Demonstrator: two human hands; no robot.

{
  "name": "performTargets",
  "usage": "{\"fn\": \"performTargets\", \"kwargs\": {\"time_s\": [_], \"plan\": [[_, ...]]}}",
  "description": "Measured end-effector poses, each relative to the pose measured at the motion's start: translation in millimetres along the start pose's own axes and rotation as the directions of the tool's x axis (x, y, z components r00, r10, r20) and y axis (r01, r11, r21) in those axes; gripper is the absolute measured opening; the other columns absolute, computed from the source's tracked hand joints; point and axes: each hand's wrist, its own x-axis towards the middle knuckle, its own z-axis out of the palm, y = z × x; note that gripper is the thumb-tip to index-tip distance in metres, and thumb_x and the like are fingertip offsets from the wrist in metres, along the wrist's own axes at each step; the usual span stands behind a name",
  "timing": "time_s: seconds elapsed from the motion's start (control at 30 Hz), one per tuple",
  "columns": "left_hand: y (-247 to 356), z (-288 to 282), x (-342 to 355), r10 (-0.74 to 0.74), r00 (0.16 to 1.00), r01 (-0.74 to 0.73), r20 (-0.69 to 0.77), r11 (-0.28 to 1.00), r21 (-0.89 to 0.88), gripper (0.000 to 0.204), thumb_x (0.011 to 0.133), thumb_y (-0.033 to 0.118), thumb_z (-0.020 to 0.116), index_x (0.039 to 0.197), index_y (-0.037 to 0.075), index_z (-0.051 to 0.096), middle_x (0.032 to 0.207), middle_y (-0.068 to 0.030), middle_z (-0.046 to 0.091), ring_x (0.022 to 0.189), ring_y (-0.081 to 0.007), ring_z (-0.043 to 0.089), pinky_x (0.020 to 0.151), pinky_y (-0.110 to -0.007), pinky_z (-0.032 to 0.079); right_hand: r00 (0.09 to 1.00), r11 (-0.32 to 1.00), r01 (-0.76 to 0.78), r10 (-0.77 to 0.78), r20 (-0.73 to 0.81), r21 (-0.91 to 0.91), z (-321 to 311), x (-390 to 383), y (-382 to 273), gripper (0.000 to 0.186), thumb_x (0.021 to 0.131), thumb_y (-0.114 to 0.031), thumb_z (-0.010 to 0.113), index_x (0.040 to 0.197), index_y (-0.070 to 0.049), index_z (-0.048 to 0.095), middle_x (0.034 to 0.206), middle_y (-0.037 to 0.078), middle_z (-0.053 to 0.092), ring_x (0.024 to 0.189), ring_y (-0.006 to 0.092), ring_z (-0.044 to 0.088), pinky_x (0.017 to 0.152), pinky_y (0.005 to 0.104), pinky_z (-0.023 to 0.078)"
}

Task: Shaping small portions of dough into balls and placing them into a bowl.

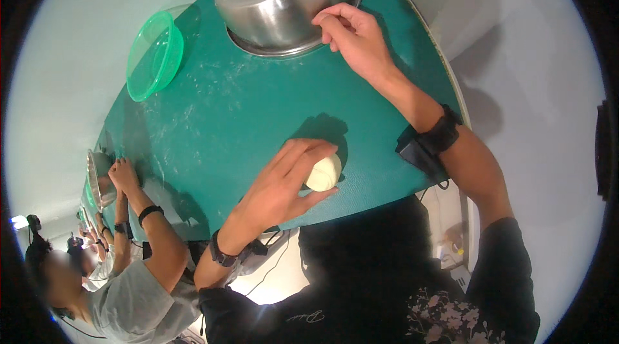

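My left hand (282, 184) is curled round a pale, smooth dough ball (324, 174), close to the near edge of the green table mat. The ball shows between the thumb and fingers, and its far side is partly under the fingers. My right hand (351, 36) is farther forward, beside a large metal bowl (274, 18) turned upside down on the mat. Its fingers are curled in and pressed together against or just in front of the bowl's side. I cannot tell whether anything is in them or whether they touch the rim.
A translucent green plastic basin (155, 57) stands tilted-looking at the far left of the mat (213, 112), which has whitish streaks. At the left, a co-worker's hands (122, 176) are at another metal bowl (101, 179). A pale wall borders the table's right edge.
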Motion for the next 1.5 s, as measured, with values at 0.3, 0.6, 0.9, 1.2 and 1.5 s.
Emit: {"fn": "performTargets", "kwargs": {"time_s": [0.3,0.6,0.9,1.2,1.5], "plan": [[25.3,-33.2,10.7,-0.028,0.999,0.035,-0.039,0.983,0.180,0.071,0.080,0.015,0.096,0.143,0.003,0.064,0.136,-0.0167,0.068,0.118,-0.0402,0.068,0.100,-0.048,0.058,1.000,1.000,0.001,0.000,0.022,-0.022,-2.8,-0.8,0.3,0.021,0.109,-0.024,0.069,0.113,-0.005,0.078,0.085,-0.001,0.067,0.076,0.0078,0.058,0.069,0.0260,0.048],[-1.3,-10.1,6.5,-0.041,0.999,0.046,-0.028,0.978,0.205,0.075,0.081,0.016,0.096,0.146,0.005,0.062,0.136,-0.0185,0.066,0.120,-0.0405,0.067,0.099,-0.048,0.058,0.999,1.000,0.010,-0.008,0.053,-0.022,-2.5,1.9,4.7,0.020,0.109,-0.022,0.068,0.115,-0.005,0.078,0.087,0.000,0.068,0.078,0.0080,0.059,0.070,0.0258,0.049],[0.3,-36.3,-5.6,-0.106,0.982,0.126,-0.154,0.984,0.124,0.082,0.077,0.021,0.100,0.148,0.007,0.061,0.146,-0.0191,0.064,0.130,-0.0388,0.066,0.107,-0.048,0.055,0.999,0.998,0.027,-0.026,0.027,-0.048,-4.5,3.0,3.9,0.025,0.104,-0.024,0.074,0.109,0.000,0.079,0.087,0.003,0.074,0.079,0.0101,0.069,0.070,0.0286,0.054],[-4.7,-10.8,-2.8,-0.126,0.992,0.129,-0.025,0.963,0.238,0.080,0.078,0.022,0.099,0.146,0.004,0.061,0.147,-0.0178,0.063,0.130,-0.0420,0.063,0.107,-0.049,0.055,0.999,0.998,-0.007,0.010,0.044,-0.067,-4.4,0.2,2.8,0.026,0.104,-0.026,0.074,0.110,-0.001,0.079,0.086,0.002,0.073,0.079,0.0090,0.068,0.070,0.0284,0.053],[9.5,-27.1,-8.8,-0.095,0.970,0.121,-0.224,0.987,0.104,0.071,0.072,0.016,0.103,0.134,0.006,0.072,0.133,-0.0157,0.076,0.119,-0.0375,0.074,0.101,-0.047,0.060,0.998,0.995,0.015,-0.008,0.069,-0.103,-5.6,1.2,1.8,0.028,0.103,-0.027,0.074,0.108,0.000,0.079,0.086,0.003,0.074,0.080,0.0097,0.068,0.071,0.0291,0.054]]}}
